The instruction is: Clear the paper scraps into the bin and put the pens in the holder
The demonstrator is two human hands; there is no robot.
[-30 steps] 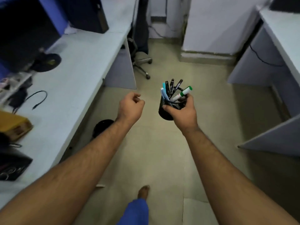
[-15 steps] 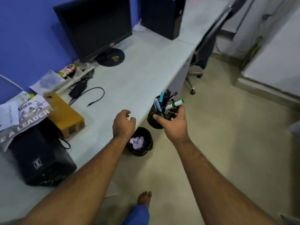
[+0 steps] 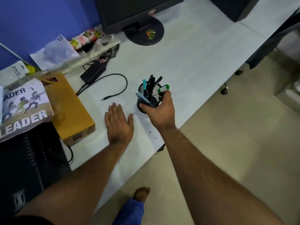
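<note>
My right hand (image 3: 159,112) grips a black mesh pen holder (image 3: 146,95) over the white desk (image 3: 186,62), near its front edge. Several pens (image 3: 150,86) stand in it, among them a blue one, dark ones and a green-capped marker (image 3: 163,89). I cannot tell whether the holder's base touches the desk. My left hand (image 3: 119,123) lies flat and open on the desk just left of the holder, palm down, holding nothing. The bin is almost wholly hidden under the desk edge; only a dark sliver (image 3: 161,148) shows. No paper scraps are visible.
A monitor on a round base (image 3: 144,32) stands at the back. A black adapter with a loose cable (image 3: 113,85), a yellow box (image 3: 68,108), a booklet (image 3: 24,111) and a black speaker (image 3: 30,168) crowd the left. A chair's castors (image 3: 224,90) show right of the desk.
The view swung from the floor to the desk. My right hand carried the holder over the desktop. My left hand opened and came down flat on the desk.
</note>
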